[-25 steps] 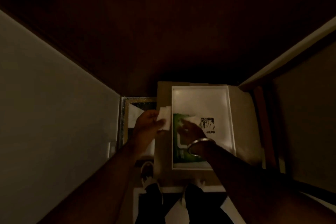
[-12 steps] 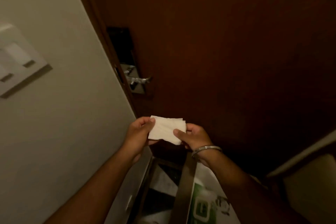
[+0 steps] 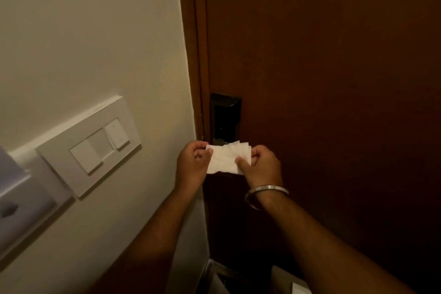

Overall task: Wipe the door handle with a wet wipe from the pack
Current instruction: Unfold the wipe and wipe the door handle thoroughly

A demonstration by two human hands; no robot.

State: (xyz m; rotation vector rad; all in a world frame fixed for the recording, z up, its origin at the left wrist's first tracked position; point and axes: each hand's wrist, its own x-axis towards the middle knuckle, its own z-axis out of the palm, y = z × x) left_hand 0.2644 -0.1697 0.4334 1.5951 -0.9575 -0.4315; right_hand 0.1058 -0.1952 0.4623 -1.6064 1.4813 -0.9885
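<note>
Both hands (image 3: 193,164) (image 3: 259,166) pinching a still-folded wipe (image 3: 226,159) right over the hidden handle, so could easily smear just one spot.

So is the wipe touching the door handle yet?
Cannot tell. In the head view the wet wipe, held by the left hand and right hand, covers the spot below the lock plate, hiding the handle.

White wipe (image 3: 226,159); dark brown door (image 3: 334,79); black lock plate (image 3: 224,117); cream wall (image 3: 95,43); white switch panel (image 3: 88,143); silver bangle (image 3: 265,192).
</note>
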